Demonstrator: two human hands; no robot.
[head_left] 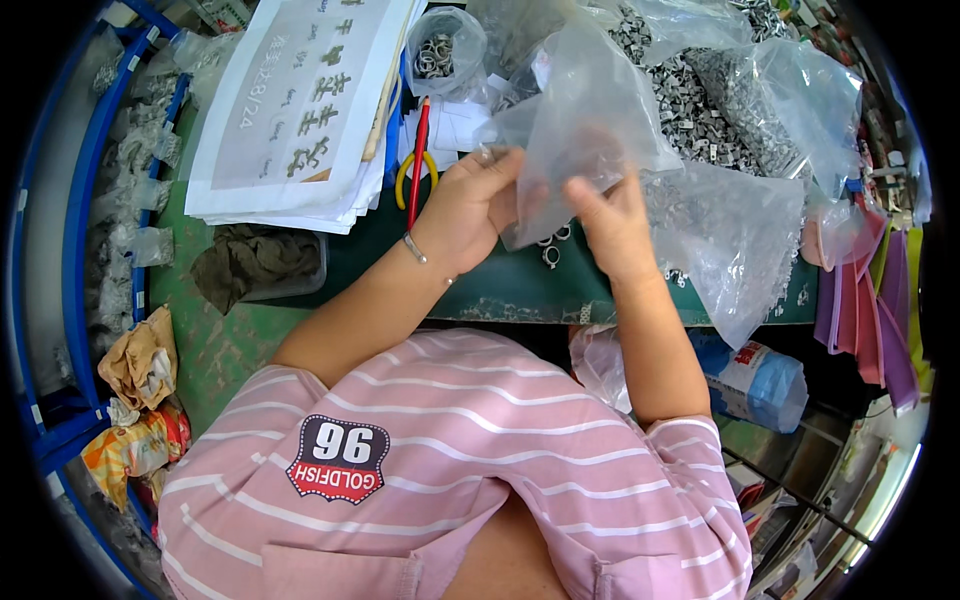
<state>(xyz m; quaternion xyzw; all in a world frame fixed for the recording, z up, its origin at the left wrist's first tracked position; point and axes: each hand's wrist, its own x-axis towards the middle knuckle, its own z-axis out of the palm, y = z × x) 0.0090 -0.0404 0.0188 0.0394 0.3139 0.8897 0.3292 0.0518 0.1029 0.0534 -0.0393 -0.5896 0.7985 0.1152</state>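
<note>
A clear plastic bag (575, 110) is held up in front of me over the green table. At its left edge my left hand (478, 200) is closed, its fingertips partly behind the film. My right hand (615, 225) pinches the lower right side, thumb in front and fingers behind, slightly blurred. Whether anything lies inside the bag I cannot tell. Just below it, a few small metal rings (550, 255) lie near the table's front edge. Right of my right hand, another clear bag (735, 240) hangs over that edge.
Small metal parts (700, 110) are heaped at the back right beside a filled bag (750, 105). Left are a paper stack (290, 110), a red pen (419, 160), yellow-handled pliers (402, 185) and a tub with dark cloth (250, 262). A bag of rings (437, 55) stands behind.
</note>
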